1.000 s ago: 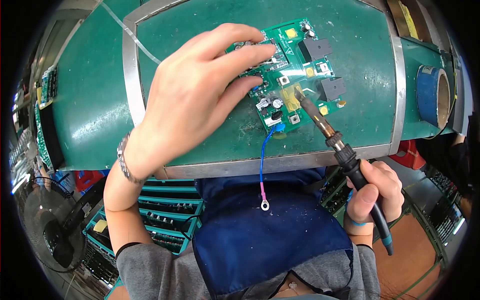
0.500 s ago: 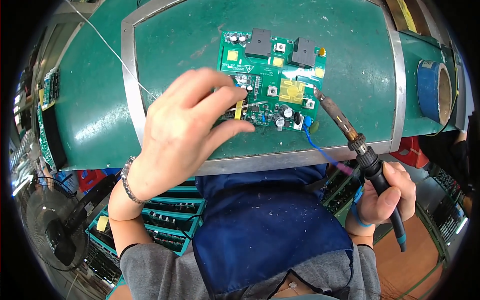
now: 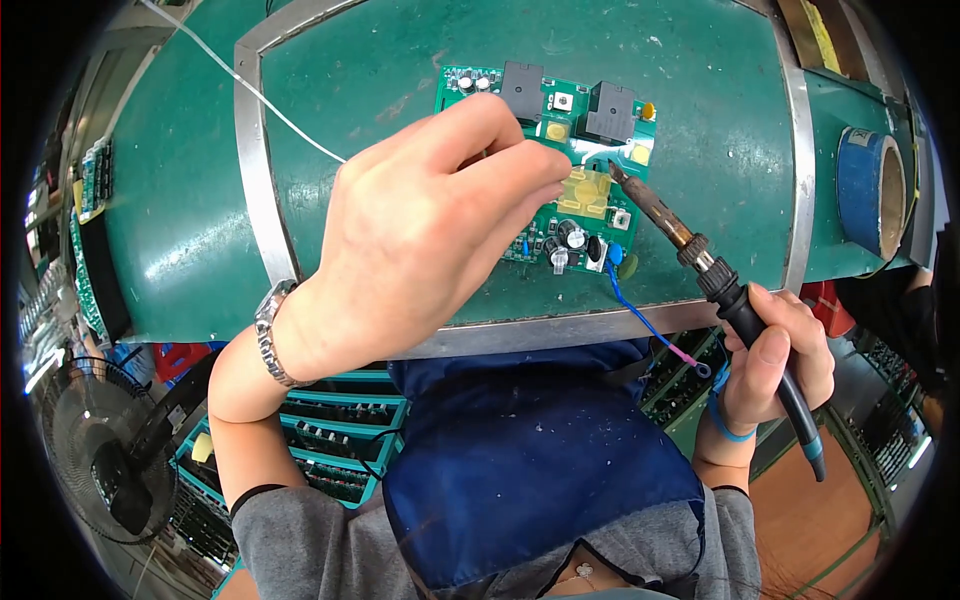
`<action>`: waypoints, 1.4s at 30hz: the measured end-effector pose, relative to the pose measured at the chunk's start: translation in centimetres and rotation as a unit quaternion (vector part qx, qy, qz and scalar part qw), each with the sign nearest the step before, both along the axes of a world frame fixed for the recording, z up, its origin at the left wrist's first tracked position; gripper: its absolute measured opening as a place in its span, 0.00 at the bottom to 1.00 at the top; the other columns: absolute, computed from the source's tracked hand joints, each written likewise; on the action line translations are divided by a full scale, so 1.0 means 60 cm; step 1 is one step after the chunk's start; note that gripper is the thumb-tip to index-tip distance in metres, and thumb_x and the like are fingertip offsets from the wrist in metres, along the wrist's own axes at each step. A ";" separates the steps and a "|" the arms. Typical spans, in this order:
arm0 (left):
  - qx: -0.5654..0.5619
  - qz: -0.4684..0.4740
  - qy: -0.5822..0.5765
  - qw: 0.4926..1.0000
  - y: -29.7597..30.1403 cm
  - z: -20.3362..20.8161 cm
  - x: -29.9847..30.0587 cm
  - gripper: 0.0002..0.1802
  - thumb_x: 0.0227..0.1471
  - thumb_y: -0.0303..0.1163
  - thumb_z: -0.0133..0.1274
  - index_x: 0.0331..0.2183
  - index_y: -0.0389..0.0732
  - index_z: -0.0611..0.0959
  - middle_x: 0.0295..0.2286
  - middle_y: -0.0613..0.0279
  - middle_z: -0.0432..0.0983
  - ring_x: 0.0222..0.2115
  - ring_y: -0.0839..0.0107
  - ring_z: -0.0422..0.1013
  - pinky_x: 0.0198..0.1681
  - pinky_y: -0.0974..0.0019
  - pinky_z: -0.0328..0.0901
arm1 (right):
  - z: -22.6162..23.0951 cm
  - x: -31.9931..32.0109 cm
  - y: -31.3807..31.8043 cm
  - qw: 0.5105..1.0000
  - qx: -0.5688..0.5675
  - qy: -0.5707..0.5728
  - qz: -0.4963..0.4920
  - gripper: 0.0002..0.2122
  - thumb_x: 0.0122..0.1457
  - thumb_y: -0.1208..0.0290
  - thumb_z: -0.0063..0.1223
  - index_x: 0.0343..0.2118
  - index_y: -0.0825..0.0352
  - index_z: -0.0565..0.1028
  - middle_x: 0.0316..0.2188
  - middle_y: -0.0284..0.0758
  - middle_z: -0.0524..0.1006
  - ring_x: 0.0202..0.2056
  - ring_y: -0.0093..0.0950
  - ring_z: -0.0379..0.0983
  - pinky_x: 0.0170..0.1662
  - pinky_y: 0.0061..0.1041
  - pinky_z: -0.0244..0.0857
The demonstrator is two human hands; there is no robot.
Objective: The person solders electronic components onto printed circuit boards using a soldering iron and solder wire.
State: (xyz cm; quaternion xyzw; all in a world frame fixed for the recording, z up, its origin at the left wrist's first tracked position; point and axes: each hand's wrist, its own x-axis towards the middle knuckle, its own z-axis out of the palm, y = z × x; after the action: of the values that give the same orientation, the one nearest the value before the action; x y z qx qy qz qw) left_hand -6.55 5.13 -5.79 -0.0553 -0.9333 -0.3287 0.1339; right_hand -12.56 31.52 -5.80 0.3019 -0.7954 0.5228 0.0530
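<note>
A green circuit board point(image 3: 640, 185) lies on the bench, carrying black block components, small capacitors and a yellow square patch. My left hand point(image 3: 420, 220) arches over the board's left part, fingers pinched on a thin strand of solder wire point(image 3: 290, 122) that runs in from the upper left. Its short end shows past the fingertips, close to the iron's tip. In my right hand point(image 3: 780, 360) is a soldering iron point(image 3: 690, 245), slanting up to the left, tip at the board just above the yellow patch. Whether tip and wire touch is too small to tell.
A blue wire point(image 3: 635, 312) with a ring end hangs from the board over the bench's metal edge point(image 3: 540, 333). On the right stands a blue-rimmed roll point(image 3: 868, 190). A fan point(image 3: 110, 450) and teal racks of boards point(image 3: 345, 410) are below the bench.
My left hand has moved right across the board, bringing the solder wire's end toward the iron. The iron's tip has shifted slightly up and left. The blue wire's end now hangs still.
</note>
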 end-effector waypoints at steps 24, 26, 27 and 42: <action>0.002 0.034 -0.025 0.999 -0.001 0.001 0.001 0.11 0.43 0.18 0.60 0.33 0.38 0.84 0.25 0.64 0.69 0.20 0.76 0.67 0.22 0.74 0.62 | -0.008 -0.019 -0.016 0.998 0.024 0.008 0.056 0.08 0.53 0.73 0.55 0.30 0.74 0.77 0.14 0.34 0.73 0.14 0.25 0.68 0.20 0.20 0.61; -0.007 0.037 -0.024 0.999 -0.003 0.005 0.006 0.11 0.42 0.18 0.61 0.33 0.38 0.84 0.24 0.64 0.70 0.20 0.77 0.67 0.22 0.74 0.62 | -0.007 -0.023 -0.014 0.996 0.021 0.024 0.089 0.08 0.53 0.73 0.55 0.30 0.75 0.77 0.14 0.34 0.74 0.14 0.25 0.68 0.19 0.21 0.61; -0.016 0.042 -0.022 0.999 -0.003 0.007 0.007 0.11 0.42 0.18 0.61 0.33 0.38 0.85 0.24 0.64 0.70 0.20 0.77 0.68 0.22 0.74 0.62 | -0.006 -0.024 -0.011 0.996 0.021 0.024 0.089 0.08 0.53 0.73 0.55 0.30 0.75 0.77 0.14 0.34 0.74 0.14 0.25 0.68 0.19 0.21 0.61; -0.013 -0.034 -0.012 0.999 0.025 -0.012 -0.007 0.13 0.40 0.19 0.63 0.33 0.37 0.84 0.24 0.63 0.68 0.19 0.74 0.65 0.21 0.71 0.60 | -0.012 -0.023 0.016 0.998 0.016 0.024 0.058 0.09 0.54 0.71 0.55 0.28 0.73 0.77 0.16 0.35 0.76 0.14 0.26 0.70 0.20 0.22 0.63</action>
State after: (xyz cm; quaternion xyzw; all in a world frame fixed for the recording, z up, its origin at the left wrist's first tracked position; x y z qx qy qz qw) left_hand -6.95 6.61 -6.53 -0.0846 -0.9366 -0.3217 0.1103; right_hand -13.95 32.50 -6.50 0.3611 -0.7833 0.5047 0.0368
